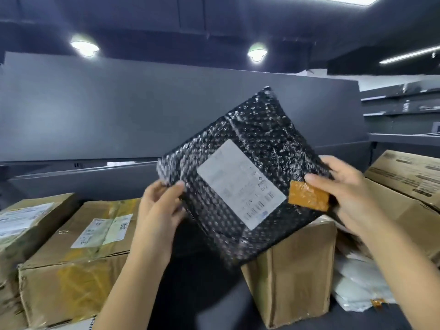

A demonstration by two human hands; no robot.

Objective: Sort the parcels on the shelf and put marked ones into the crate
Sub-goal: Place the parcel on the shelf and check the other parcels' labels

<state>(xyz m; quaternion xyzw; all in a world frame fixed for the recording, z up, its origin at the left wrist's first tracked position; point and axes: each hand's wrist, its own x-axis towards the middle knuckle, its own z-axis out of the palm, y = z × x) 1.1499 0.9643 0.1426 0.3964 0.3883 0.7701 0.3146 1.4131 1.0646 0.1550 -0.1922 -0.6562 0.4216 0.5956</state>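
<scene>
I hold a black bubble-wrap parcel (257, 144) up in front of me above the shelf, tilted. A white shipping label (240, 184) covers its middle, and an orange tape mark (309, 196) sits at its lower right edge. My left hand (159, 208) grips the parcel's left edge, thumb on the front. At the right edge my right hand (347, 189) grips it, with the thumb just above the orange mark. No crate is in view.
Cardboard boxes stand on the shelf: one with a label (78, 246) at lower left, another (21, 225) at far left, one (292, 270) under the parcel, bigger ones (404, 186) at right. White poly bags (357, 287) lie at lower right. A dark panel (142, 110) rises behind.
</scene>
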